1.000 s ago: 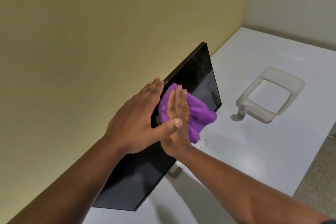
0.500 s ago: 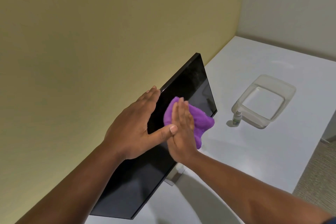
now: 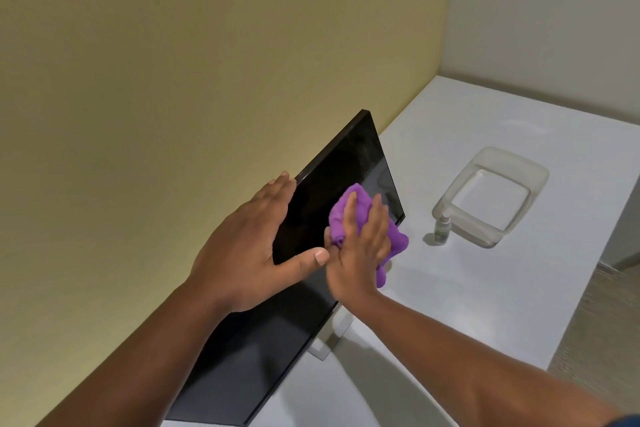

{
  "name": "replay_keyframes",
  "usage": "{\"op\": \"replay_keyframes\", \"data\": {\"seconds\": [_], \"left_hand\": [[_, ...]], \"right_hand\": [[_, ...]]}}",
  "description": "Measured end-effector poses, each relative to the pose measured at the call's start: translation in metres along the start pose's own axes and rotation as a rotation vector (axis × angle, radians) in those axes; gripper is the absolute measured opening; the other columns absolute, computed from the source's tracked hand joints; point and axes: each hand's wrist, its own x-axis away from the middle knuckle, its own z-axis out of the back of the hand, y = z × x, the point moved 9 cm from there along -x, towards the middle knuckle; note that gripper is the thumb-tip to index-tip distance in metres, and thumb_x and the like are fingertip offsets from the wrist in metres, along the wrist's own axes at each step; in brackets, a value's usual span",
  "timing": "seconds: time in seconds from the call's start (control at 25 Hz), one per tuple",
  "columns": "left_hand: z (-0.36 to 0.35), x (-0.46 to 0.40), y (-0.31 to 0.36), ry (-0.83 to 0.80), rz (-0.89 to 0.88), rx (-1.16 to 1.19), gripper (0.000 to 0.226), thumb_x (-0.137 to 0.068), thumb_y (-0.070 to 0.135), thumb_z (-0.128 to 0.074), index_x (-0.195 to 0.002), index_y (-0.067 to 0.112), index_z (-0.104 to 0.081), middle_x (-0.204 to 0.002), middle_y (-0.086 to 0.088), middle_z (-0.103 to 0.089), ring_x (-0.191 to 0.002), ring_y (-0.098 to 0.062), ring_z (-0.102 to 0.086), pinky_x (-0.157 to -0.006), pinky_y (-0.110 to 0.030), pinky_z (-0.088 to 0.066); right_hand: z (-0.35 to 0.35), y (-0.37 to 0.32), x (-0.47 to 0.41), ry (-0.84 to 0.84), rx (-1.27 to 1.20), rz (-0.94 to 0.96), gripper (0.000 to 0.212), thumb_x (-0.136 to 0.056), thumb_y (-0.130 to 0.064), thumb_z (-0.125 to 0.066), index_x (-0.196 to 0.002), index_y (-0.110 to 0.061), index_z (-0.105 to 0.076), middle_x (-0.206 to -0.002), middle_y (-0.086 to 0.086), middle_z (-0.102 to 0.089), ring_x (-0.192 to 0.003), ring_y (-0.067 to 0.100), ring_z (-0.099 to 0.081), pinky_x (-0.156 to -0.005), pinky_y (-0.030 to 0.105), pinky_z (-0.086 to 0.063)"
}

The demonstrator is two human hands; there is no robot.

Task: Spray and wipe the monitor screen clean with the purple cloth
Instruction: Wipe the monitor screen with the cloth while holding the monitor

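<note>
Matte yellow-olive wall (image 3: 173, 80) fills the left; smooth white surface (image 3: 485, 288) meets it and runs right. Flat black glossy monitor (image 3: 346, 163) stands on the surface near the wall, thin rectangular panel on a grey stand (image 3: 329, 340); faint smudges show near the screen's upper corner. Clear, soft-cornered rectangular plastic tub (image 3: 533, 170) sits well apart to the right. Left hand (image 3: 249, 253) lies flat and open over the monitor's top edge, thumb across the screen, grasping nothing. Right hand (image 3: 360, 246) presses the bunched, fuzzy purple cloth (image 3: 394, 239) against the screen with fingers spread flat; the cloth sits at the screen's lower right part, one fold hanging past the bottom bezel. Small clear spray bottle with white cap (image 3: 442, 229) stands upright just beside the tub's near corner.

Versus half a second ago: the right hand's fingers are spread wider and the cloth lies nearer the bottom bezel; the left hand holds the same place.
</note>
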Motion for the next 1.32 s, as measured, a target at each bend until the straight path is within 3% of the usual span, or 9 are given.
{"op": "replay_keyframes", "data": {"seconds": [0.12, 0.32, 0.48, 0.64, 0.8, 0.88, 1.04, 1.16, 1.32], "left_hand": [[0.001, 0.001, 0.000, 0.014, 0.001, -0.017, 0.110, -0.078, 0.097, -0.029, -0.163, 0.031, -0.006, -0.171, 0.014, -0.005, -0.155, -0.001, -0.007, -0.123, -0.036, -0.024], [0.002, 0.000, 0.000, 0.006, 0.028, -0.027, 0.112, -0.076, 0.096, -0.031, -0.163, 0.031, -0.005, -0.171, 0.013, -0.006, -0.155, -0.001, -0.010, -0.123, -0.035, -0.026], [0.007, -0.002, -0.006, 0.005, 0.057, -0.005, 0.115, -0.071, 0.100, -0.030, -0.162, 0.033, -0.009, -0.169, 0.015, -0.015, -0.153, -0.004, -0.021, -0.117, -0.034, -0.034], [0.009, -0.014, -0.004, 0.019, 0.070, -0.046, 0.112, -0.068, 0.101, -0.032, -0.157, 0.035, -0.012, -0.165, 0.009, -0.031, -0.145, -0.016, -0.041, -0.104, -0.038, -0.044], [0.004, -0.037, 0.007, -0.030, 0.034, -0.057, 0.113, -0.074, 0.095, -0.037, -0.161, 0.029, -0.008, -0.169, 0.006, -0.021, -0.151, -0.015, -0.030, -0.112, -0.039, -0.036], [0.003, -0.047, 0.008, -0.037, 0.036, -0.020, 0.111, -0.075, 0.094, -0.035, -0.162, 0.030, -0.007, -0.170, 0.009, -0.016, -0.153, -0.012, -0.023, -0.116, -0.038, -0.031], [-0.003, -0.053, 0.007, -0.048, 0.037, -0.018, 0.113, -0.073, 0.098, -0.025, -0.163, 0.032, -0.003, -0.171, 0.012, -0.006, -0.156, -0.006, -0.009, -0.121, -0.036, -0.020], [-0.008, -0.053, 0.012, -0.024, -0.011, -0.057, 0.114, -0.076, 0.097, -0.024, -0.163, 0.027, -0.001, -0.172, 0.008, -0.002, -0.156, -0.006, -0.001, -0.123, -0.035, -0.015], [-0.012, -0.055, 0.008, -0.029, -0.019, -0.088, 0.112, -0.079, 0.094, -0.026, -0.163, 0.025, 0.002, -0.172, 0.005, 0.001, -0.157, -0.008, 0.002, -0.124, -0.036, -0.012]], "right_hand": [[0.007, -0.020, -0.022, -0.073, -0.325, -0.131, 0.069, -0.100, -0.067, -0.024, -0.156, -0.051, 0.015, -0.170, -0.008, 0.017, -0.158, 0.023, 0.007, -0.123, 0.061, -0.017], [0.001, -0.082, 0.018, -0.068, -0.284, 0.349, 0.082, -0.098, -0.038, -0.044, -0.163, -0.031, 0.006, -0.171, 0.000, 0.016, -0.157, 0.024, 0.016, -0.120, 0.058, -0.011], [-0.022, 0.000, 0.015, -0.171, -0.056, -0.070, 0.089, -0.103, -0.030, -0.054, -0.161, -0.029, 0.014, -0.172, 0.003, 0.005, -0.158, 0.026, 0.006, -0.123, 0.052, -0.029], [-0.014, -0.007, -0.006, -0.138, -0.501, -0.278, 0.086, -0.103, -0.028, -0.055, -0.162, -0.026, 0.007, -0.172, 0.001, 0.001, -0.159, 0.023, -0.002, -0.124, 0.041, -0.018], [0.019, -0.069, -0.002, -0.014, -0.629, 0.049, 0.089, -0.100, -0.026, -0.052, -0.158, -0.049, 0.011, -0.171, -0.013, 0.006, -0.158, 0.011, 0.004, -0.125, 0.039, -0.011], [0.012, -0.067, 0.011, -0.032, -0.513, 0.187, 0.093, -0.097, -0.020, -0.056, -0.160, -0.042, 0.008, -0.172, 0.002, -0.004, -0.159, 0.022, -0.007, -0.125, 0.049, -0.022], [-0.011, 0.010, 0.021, -0.068, -0.149, -0.040, 0.091, -0.098, -0.019, -0.066, -0.163, -0.031, -0.004, -0.168, 0.013, -0.013, -0.155, 0.033, -0.018, -0.117, 0.053, -0.036], [-0.013, 0.015, -0.001, -0.064, -0.292, -0.228, 0.083, -0.103, -0.027, -0.056, -0.162, -0.034, 0.001, -0.170, 0.003, -0.006, -0.157, 0.025, -0.009, -0.123, 0.050, -0.029], [0.000, -0.058, -0.008, 0.010, -0.445, 0.076, 0.084, -0.099, -0.028, -0.039, -0.157, -0.043, 0.019, -0.170, -0.011, 0.017, -0.158, 0.019, 0.012, -0.125, 0.049, -0.007]]}}
